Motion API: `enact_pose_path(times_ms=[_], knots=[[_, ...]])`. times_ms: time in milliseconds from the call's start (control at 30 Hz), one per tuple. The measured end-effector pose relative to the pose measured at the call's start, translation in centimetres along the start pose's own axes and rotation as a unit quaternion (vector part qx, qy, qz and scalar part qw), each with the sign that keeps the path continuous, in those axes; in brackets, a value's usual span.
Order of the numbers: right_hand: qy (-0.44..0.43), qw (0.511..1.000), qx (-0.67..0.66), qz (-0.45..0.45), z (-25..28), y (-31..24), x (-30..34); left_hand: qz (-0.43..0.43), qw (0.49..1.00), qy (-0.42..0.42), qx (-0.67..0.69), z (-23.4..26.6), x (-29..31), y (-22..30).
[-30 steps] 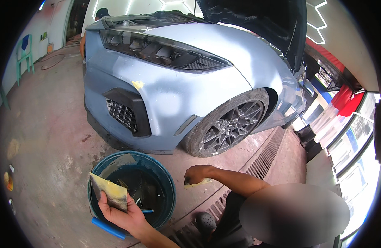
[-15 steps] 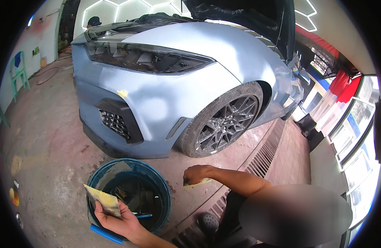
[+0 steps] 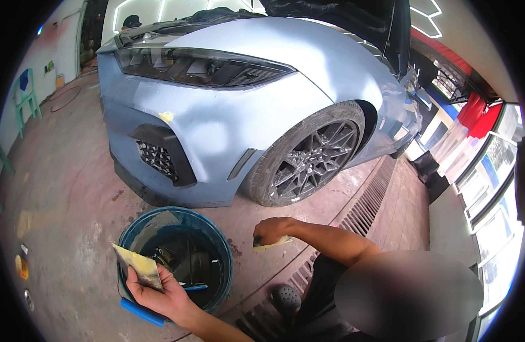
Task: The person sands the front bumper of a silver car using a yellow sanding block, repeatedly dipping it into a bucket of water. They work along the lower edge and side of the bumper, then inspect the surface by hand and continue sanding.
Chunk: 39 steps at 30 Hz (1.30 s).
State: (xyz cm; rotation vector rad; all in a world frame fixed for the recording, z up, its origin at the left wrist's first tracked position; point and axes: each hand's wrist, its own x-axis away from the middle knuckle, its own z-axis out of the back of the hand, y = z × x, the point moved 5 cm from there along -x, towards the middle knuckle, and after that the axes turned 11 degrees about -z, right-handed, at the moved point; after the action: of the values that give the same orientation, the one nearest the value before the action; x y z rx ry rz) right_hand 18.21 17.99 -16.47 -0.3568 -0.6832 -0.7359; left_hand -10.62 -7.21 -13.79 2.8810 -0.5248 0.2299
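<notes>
My left hand point(image 3: 162, 296), coming in from the lower edge, is closed round a stiff sheet, which looks like sandpaper point(image 3: 140, 267). It is dark grey with a yellow smear across its face; my thumb lies over its front. Sheet and hand hang above the left part of a dark blue-green bucket point(image 3: 223, 251). Dark liquid and a slim blue tool point(image 3: 195, 288) show inside the bucket. My right hand is not seen. To the right, a co-worker's hand point(image 3: 269, 231) grips a thin yellowish piece point(image 3: 278, 244) low over the floor.
A blue-grey car point(image 3: 222, 122) with its hood raised stands ahead, a small yellow patch point(image 3: 166, 117) on its bumper. Right of the bucket are the front wheel point(image 3: 311, 162), a floor drain grate point(image 3: 370, 191) and the crouching co-worker's shoe point(image 3: 286, 296). A green chair point(image 3: 27, 100) stands far left.
The whole scene sits slightly higher in the picture. My left hand keeps hold of the sandpaper above the bucket, and the co-worker's hand stays almost at the same spot.
</notes>
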Motion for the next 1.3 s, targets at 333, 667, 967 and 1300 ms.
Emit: enact_pose_path(times_ms=[333, 667, 967, 1300], knots=[[-0.022, 0.999, -0.010, -0.023, 0.1, -1.0, 0.1, -0.003, 1.000, 0.016, 0.026, -0.5, 0.2, 0.1], [-0.033, 0.999, 0.001, -0.016, -0.6, -0.9, -0.6, 0.012, 0.999, -0.016, 0.026, 0.0, -0.1, 0.0], [-0.047, 0.999, -0.001, -0.019, -1.1, -0.6, -1.7, -0.018, 0.999, 0.036, 0.009, -1.6, 0.8, -0.1], [-0.070, 0.997, 0.010, -0.018, -0.8, -2.1, -2.2, -0.009, 0.998, 0.059, -0.005, -1.1, 0.8, 0.0]])
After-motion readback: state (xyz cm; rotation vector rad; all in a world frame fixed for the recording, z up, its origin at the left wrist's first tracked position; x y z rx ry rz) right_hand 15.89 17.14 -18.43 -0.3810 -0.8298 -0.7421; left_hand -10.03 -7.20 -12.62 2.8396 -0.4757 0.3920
